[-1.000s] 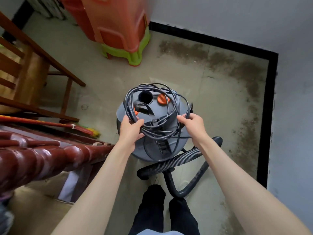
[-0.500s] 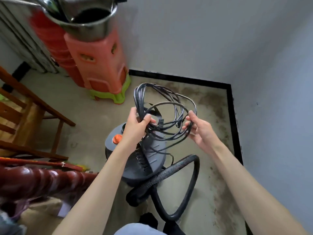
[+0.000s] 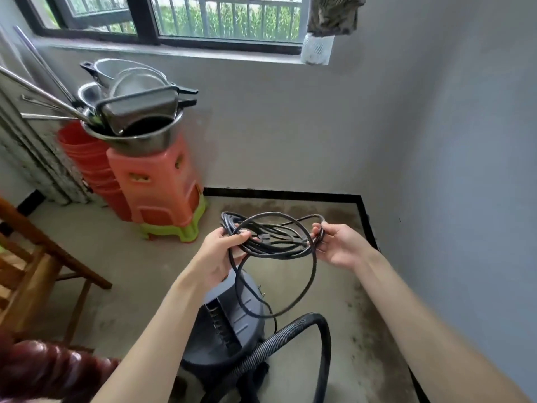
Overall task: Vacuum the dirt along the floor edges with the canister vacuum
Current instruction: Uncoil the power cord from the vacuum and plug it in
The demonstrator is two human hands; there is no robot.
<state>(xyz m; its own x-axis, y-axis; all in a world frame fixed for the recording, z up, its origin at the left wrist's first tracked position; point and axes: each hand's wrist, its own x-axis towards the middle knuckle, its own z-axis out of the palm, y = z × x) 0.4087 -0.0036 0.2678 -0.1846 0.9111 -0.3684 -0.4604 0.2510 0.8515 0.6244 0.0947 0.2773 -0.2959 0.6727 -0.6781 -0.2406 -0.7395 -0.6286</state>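
Holding the coiled black rubber power cord (image 3: 273,242) up between us and the far wall, we have it at both ends of the bundle: our left hand (image 3: 223,251) has its fingers curled round the thick gathered loops, and our right hand (image 3: 340,245) pinches the other side with fingertips and thumb. The cord looks light, limp and springy; one big loop already sags down towards the dark grey plastic canister vacuum (image 3: 229,324), which stands on the floor just near our legs. We judge that such a bundle tangles easily, so the best hold is on the gathered part with the left hand while the right hand peels off one turn at a time towards the plug, a small dark block that seems to sit mid-bundle. The canister itself looks bulky but rollable, better pulled than lifted. Its ribbed black flexible hose (image 3: 290,338) arcs to the right of it, bendy yet stiff enough to keep its curve. The brownish dirt band (image 3: 360,301) lies along the black skirting at the right and far floor edges. We can read no brand, label or writing anywhere.
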